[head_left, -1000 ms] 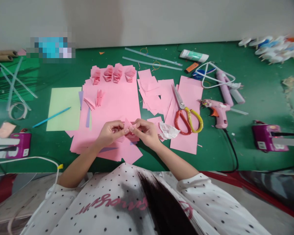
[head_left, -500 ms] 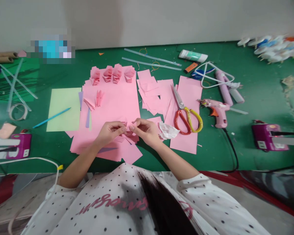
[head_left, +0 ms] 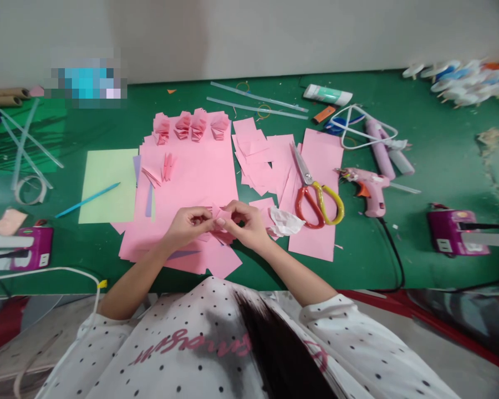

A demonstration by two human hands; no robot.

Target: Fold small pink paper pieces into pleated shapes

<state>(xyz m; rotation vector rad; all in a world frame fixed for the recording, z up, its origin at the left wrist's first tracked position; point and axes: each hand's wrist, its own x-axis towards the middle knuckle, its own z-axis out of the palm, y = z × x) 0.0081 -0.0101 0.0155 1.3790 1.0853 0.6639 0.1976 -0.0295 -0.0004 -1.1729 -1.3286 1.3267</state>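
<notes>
My left hand (head_left: 188, 226) and my right hand (head_left: 246, 224) meet over a large pink sheet (head_left: 191, 183), fingertips pinched together on a small folded pink paper piece (head_left: 220, 224). Both hands are closed on it. More folded pink pieces (head_left: 191, 125) stand in a row at the sheet's far edge, and two lie near its left side (head_left: 163, 168). A heap of small pink squares (head_left: 260, 158) lies to the right of the sheet.
Red-and-yellow scissors (head_left: 316, 194) lie on a pink sheet at right, beside crumpled white paper (head_left: 286, 221) and a pink glue gun (head_left: 368, 188). A pale green sheet (head_left: 108, 185) with a blue stick lies left. Purple boxes (head_left: 457, 233) sit at both edges of the green table (head_left: 432, 166).
The hands stay in place; the fingers have shifted slightly, working the folded pink piece. My right hand curled a little closer toward the left.
</notes>
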